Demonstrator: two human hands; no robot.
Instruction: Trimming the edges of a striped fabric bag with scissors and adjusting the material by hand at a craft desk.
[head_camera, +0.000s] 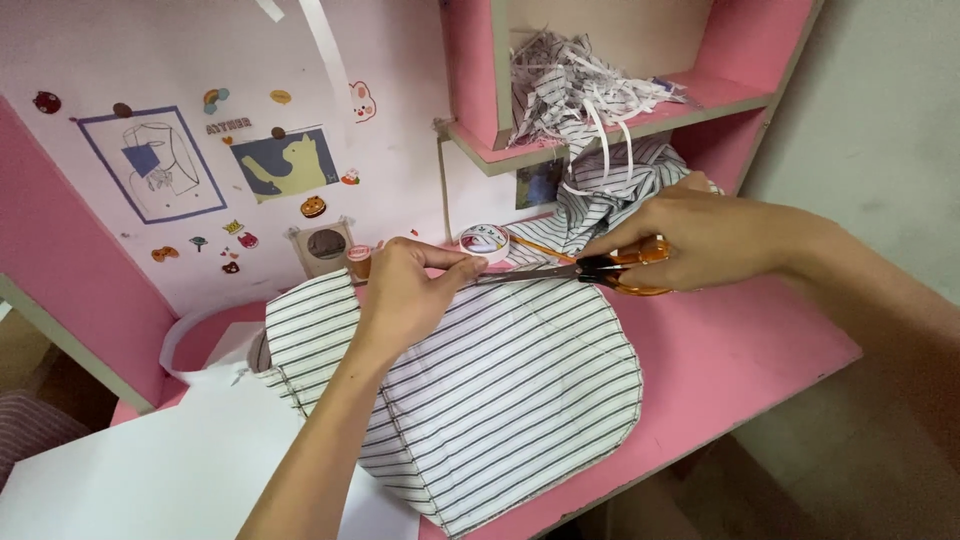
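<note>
A white cloth with dark stripes lies spread on the pink desk. My left hand pinches its upper edge and holds it up. My right hand grips orange-handled scissors, whose blades point left along the cloth's top edge toward my left fingers. More of the striped cloth is bunched behind the scissors. A small roll of patterned tape sits just past my left fingertips.
Cut strips of striped cloth are piled on the pink shelf above. White paper sheets lie at the left front. The white back wall carries drawings and stickers. The desk edge runs along the lower right.
</note>
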